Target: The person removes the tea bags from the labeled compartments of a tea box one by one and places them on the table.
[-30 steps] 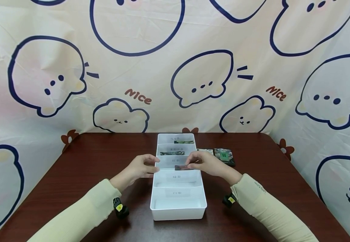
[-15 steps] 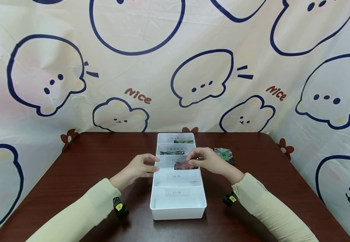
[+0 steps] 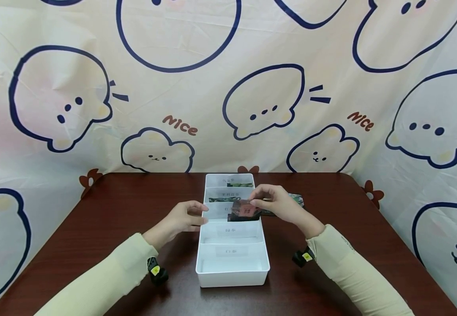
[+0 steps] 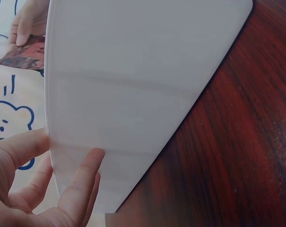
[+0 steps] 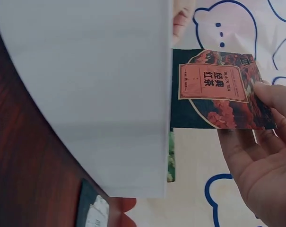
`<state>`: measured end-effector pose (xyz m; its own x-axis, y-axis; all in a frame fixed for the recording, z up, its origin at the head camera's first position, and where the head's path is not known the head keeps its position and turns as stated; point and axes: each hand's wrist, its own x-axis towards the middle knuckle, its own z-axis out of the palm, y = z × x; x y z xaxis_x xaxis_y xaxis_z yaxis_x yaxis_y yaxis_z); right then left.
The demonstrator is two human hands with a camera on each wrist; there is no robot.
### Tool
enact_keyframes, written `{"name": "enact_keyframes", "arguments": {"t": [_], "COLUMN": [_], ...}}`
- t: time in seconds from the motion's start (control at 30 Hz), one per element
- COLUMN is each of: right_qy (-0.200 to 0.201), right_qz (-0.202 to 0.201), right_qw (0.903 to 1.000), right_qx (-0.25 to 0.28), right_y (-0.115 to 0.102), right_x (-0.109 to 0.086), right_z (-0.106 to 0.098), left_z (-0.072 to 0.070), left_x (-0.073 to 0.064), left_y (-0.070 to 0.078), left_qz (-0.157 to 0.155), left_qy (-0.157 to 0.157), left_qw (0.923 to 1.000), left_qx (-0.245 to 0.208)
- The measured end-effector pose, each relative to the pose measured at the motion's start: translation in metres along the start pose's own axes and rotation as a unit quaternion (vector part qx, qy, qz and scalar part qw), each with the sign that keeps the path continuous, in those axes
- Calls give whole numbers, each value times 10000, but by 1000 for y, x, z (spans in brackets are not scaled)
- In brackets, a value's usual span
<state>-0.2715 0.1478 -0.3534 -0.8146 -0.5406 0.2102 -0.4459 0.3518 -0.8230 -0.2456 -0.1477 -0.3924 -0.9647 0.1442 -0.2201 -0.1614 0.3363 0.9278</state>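
Note:
My right hand (image 3: 277,202) pinches the upper right corner of a dark tea sachet (image 3: 246,210), printed in red and labelled "BLACK TEA". The sachet stands upright, its lower end behind the box wall in the right wrist view. This white divided box (image 3: 232,279) runs lengthwise away from me, its middle compartment under the sachet. At the box's left rim, my left hand (image 3: 181,217) grips the wall. Two of its digits lie over the rim while other fingers (image 4: 83,182) press the outside.
Green-patterned sachets stand in the far compartment (image 3: 240,185) and the second compartment (image 3: 224,199). Paper labels mark the compartments. More sachets (image 3: 296,199) lie on the brown table (image 3: 145,281) right of the box, partly behind my right hand. A cartoon-print curtain (image 3: 208,101) hangs behind.
My right hand has risen slightly and moved right, and the black tea sachet has tipped up, showing its red front. My left hand stays at the rim.

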Motion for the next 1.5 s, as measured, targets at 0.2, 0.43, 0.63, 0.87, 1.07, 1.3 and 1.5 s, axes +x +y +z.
{"name": "enact_keyframes", "arguments": {"t": [0.2,0.43,0.63,0.87,1.07,1.3,1.5], "right_qy": [493,921,1312,1641,1742,1745,1695], "right_qz": [-46,-192,-78,379,1098,1591,2176], "right_qw": [9984,9941,9895,9838,9780,9706,9609], "right_qx": [265,532,602,618,337,474,253], "right_y": [-6,-10,-2,21,52,90,117], "right_x": [-2,-11,-20,-28,-34,-39,-43], "right_z": [-14,-42,-71,-103,-128,-149,-159], "left_z": [0,0,-1,-1,0,0,0], "left_x": [0,1,1,1,1,1,0], "left_y": [0,0,-1,-1,-1,-1,0], "left_qz": [6,1,27,20,10,-7,-18], "left_qy": [4,6,-21,-43,-12,-8,-17], "left_qw": [10000,10000,10000,10000,10000,10000,10000], "left_qx": [3,48,49,28,63,55,59]}}
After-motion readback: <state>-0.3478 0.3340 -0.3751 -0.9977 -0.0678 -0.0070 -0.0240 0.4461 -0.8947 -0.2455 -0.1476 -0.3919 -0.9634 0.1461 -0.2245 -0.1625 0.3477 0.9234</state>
